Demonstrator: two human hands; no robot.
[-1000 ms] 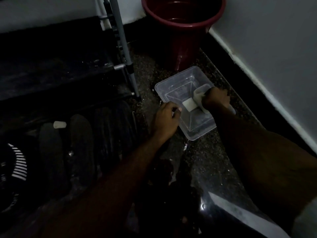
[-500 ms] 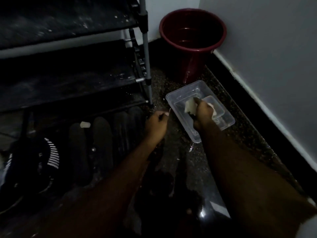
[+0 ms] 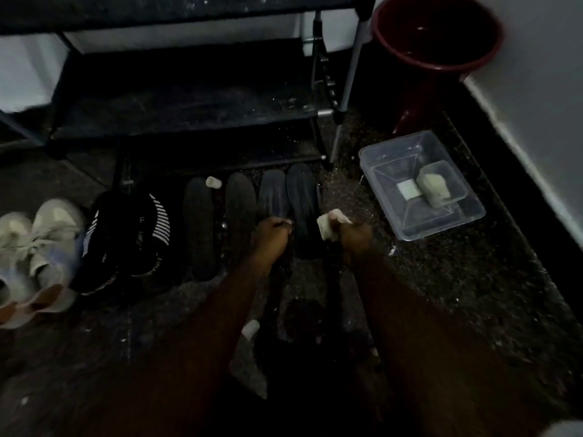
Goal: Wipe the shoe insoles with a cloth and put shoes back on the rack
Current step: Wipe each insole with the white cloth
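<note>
Right hand (image 3: 355, 239): fingers closed round a pale cloth (image 3: 329, 225), held just right of the rightmost insole (image 3: 303, 200). Left hand (image 3: 271, 236): fingers curled, over the near end of the next insole (image 3: 273, 193); whether it grips the insole cannot be resolved. Two further insoles (image 3: 241, 203) lie to the left. All four lie flat on the dark speckled floor (image 3: 457, 279), in front of the shoe rack (image 3: 189, 105). Far left: black striped shoes (image 3: 126, 241), then pale sneakers (image 3: 38, 241). To the right: clear tub (image 3: 426, 220) holding pale blocks (image 3: 433, 187). Maroon bucket (image 3: 438, 39) stands beyond it, by the pale wall (image 3: 536, 89). Lighting dim.
</note>
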